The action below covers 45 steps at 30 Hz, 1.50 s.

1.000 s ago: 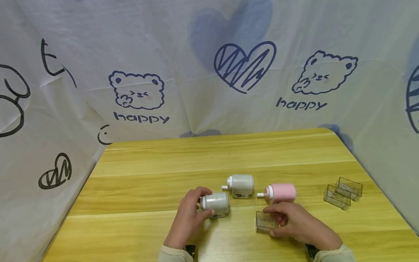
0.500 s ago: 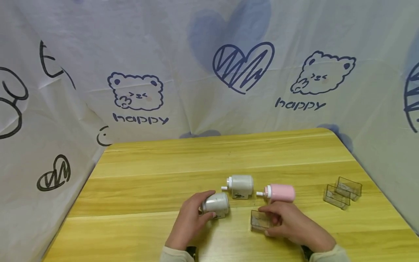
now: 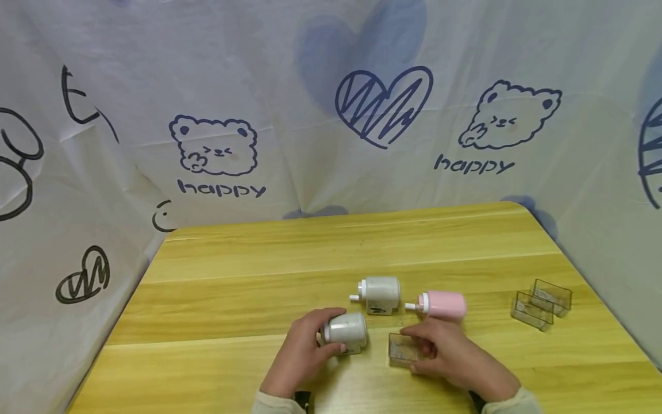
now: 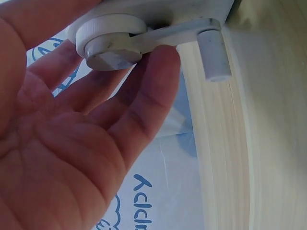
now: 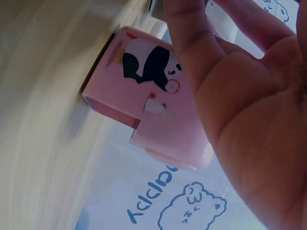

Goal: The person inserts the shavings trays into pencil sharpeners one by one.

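In the head view, my left hand (image 3: 305, 353) grips a pale grey hand-crank pencil sharpener (image 3: 349, 329) by its crank end, thumb in front and fingers behind. Its white crank handle (image 4: 215, 55) sticks out past the fingertips in the left wrist view. My right hand (image 3: 452, 353) pinches a small see-through smoky drawer (image 3: 401, 352) by its right end, a short gap to the right of that sharpener. Just behind the right hand lies a pink sharpener (image 3: 447, 303); the right wrist view shows the panda print on its body (image 5: 139, 86).
A second pale grey sharpener (image 3: 384, 290) stands behind the held one, crank to the left. Two more smoky drawers (image 3: 532, 313) sit close together toward the right side of the wooden table (image 3: 248, 259). Printed white cloth (image 3: 310, 172) hangs around the table.
My right hand has slid the drawer left, closer to the held sharpener. My left hand has shifted that sharpener slightly right and toward me. The other sharpeners stay put.
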Tool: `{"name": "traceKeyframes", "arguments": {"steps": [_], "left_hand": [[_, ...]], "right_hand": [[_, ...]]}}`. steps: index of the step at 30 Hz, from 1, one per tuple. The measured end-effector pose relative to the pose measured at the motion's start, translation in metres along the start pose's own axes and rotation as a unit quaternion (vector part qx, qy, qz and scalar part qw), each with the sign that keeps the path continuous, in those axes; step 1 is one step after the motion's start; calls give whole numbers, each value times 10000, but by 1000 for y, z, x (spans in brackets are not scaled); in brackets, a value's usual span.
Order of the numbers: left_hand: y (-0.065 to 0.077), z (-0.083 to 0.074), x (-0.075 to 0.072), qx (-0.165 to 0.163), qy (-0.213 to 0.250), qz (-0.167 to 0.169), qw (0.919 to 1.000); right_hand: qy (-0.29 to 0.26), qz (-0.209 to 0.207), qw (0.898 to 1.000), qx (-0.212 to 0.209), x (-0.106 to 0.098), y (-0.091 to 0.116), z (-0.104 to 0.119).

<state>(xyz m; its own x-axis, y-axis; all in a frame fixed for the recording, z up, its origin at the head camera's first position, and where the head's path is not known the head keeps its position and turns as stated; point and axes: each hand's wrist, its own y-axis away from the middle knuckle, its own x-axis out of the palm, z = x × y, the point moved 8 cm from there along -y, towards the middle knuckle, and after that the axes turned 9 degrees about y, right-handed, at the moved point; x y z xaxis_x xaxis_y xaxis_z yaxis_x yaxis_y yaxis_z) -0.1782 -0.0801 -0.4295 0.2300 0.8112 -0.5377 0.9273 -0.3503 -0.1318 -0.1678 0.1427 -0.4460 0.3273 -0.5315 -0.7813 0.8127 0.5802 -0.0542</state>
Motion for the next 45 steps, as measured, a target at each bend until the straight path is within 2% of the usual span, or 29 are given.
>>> {"name": "traceKeyframes", "arguments": {"steps": [9,20,28,35,41,45], "left_hand": [[1,1,-2,-28,6,-23,10000],[1,2,-2,-104,143,-13,9998],[3,3,0,-100,163,46,9998],[3,2,-2,-72,202,35,9998],[2,3,-2,-105,235,77,9996],[2,3,-2,-80,190,67,9998]], "right_hand": [[423,-218,9987,-180,1,-7,9],[728,-147,9971,-138,12,-14,17],[635,-245,9976,-134,14,-14,19],[722,-387,9958,-402,16,-17,25],[669,-274,9964,-446,18,-21,29],[636,-160,9973,-326,18,-24,28]]}}
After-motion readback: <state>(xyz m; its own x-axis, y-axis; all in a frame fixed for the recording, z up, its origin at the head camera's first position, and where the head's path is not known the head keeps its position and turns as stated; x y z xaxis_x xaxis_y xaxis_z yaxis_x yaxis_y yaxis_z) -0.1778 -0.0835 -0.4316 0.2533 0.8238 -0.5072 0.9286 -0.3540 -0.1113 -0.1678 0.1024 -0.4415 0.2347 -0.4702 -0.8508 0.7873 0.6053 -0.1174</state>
